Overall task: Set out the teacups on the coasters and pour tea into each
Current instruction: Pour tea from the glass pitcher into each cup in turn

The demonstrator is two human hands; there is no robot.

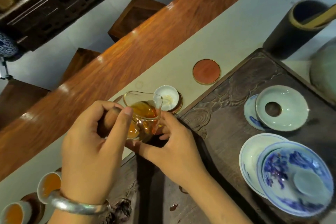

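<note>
While both hands meet at the pitcher, notes as follows:
Left hand [92, 143]: fingers curled round the wooden handle [107, 120] of the glass pitcher, index finger laid along the glass wall; silver bangle [76, 205] on the wrist
Right hand [172, 143]: fingertips curled against the lower side and base of the pitcher, steadying it from the right
Glass pitcher [143, 114]: held above the near edge of the table runner, tilted, spout toward the white teacup; amber tea fills roughly the lower half
White teacup [167, 100]: sits on a dark wooden coaster [180, 103] just past the spout; only a pale trace at its bottom
Bare coaster [206, 71]: reddish, brass-rimmed, on the runner farther right, no cup on it
Filled teacups: one [49, 185] by the left wrist, another [14, 212] at the bottom left corner, both holding amber tea; second one on a dark coaster
Tea tray [236, 96]: dark carved wood, right of the hands
On tray: celadon strainer dish [281, 107] with centre hole; blue-and-white gaiwan [294, 178] with lid askew
Bamboo holder [296, 29]: upright beyond the tray, top right
</note>
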